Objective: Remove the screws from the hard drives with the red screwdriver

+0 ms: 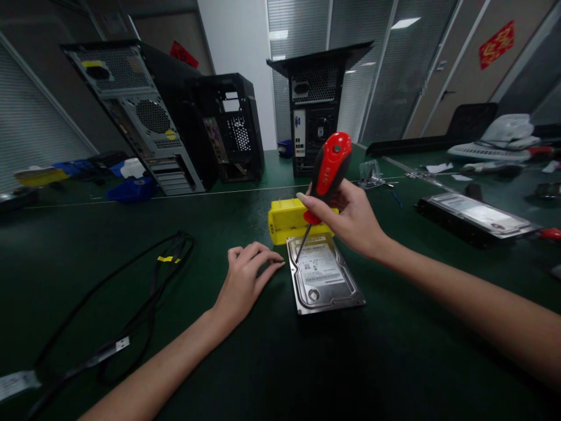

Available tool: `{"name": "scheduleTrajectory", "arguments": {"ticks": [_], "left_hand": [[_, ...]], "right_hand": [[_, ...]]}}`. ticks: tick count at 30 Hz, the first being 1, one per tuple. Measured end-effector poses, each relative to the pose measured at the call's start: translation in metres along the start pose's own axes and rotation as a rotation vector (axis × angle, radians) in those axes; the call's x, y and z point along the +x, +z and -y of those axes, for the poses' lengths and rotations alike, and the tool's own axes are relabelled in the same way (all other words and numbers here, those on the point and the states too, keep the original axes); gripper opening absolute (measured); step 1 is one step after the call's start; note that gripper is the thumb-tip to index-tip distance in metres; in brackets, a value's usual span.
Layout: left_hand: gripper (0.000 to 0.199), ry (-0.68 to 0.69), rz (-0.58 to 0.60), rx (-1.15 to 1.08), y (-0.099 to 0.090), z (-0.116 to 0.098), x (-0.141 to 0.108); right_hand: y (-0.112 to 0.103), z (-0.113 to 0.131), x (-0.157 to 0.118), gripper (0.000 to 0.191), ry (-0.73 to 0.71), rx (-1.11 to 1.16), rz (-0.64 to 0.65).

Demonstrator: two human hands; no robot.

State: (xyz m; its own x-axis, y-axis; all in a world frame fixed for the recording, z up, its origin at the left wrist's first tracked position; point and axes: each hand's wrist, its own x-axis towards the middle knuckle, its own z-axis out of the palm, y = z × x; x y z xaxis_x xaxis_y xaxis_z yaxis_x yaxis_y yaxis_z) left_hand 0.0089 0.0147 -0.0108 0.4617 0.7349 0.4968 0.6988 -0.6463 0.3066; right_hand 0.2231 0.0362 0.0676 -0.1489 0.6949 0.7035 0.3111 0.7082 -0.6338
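At the labelled hard drive (pixel 322 269), right hand (pixel 353 219) grips lettered screwdriver (pixel 332 166), left hand (pixel 246 275) empty.

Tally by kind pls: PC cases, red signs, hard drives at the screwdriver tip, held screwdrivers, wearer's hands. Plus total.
PC cases: 3
Red signs: 2
Hard drive at tip: 1
Held screwdriver: 1
Hands: 2 (left hand, right hand)
Total: 9

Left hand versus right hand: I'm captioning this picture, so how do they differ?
The left hand lies low, left of the hard drive; the right hand is raised. The left hand is loosely curled, nothing visible in it; the right hand grips a red-and-black screwdriver. Both are bare.
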Motion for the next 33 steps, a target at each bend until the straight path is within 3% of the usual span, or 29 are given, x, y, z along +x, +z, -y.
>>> {"name": "scheduleTrajectory", "arguments": {"ticks": [4, 13, 21, 26, 33], "left_hand": [[0.015, -0.118, 0.128, -0.007, -0.012, 0.016, 0.004], [0.016, 0.047, 0.343, 0.031, -0.041, 0.039, 0.011], [0.015, 0.285, 0.234, 0.190, -0.032, 0.028, 0.007], [0.018, 0.342, 0.221, 0.289, -0.028, 0.020, 0.005], [0.018, 0.372, 0.195, 0.280, -0.022, 0.024, 0.003]], "right_hand": [[0.000, -0.001, -0.001, 0.027, -0.007, 0.008, 0.013], [0.002, -0.001, -0.001, 0.033, -0.004, -0.016, 0.026], [0.002, -0.002, -0.002, 0.027, -0.006, -0.009, 0.038], [0.002, -0.001, -0.002, 0.027, -0.001, -0.014, 0.032], [0.001, 0.002, -0.002, 0.031, 0.019, 0.021, -0.013]]}}
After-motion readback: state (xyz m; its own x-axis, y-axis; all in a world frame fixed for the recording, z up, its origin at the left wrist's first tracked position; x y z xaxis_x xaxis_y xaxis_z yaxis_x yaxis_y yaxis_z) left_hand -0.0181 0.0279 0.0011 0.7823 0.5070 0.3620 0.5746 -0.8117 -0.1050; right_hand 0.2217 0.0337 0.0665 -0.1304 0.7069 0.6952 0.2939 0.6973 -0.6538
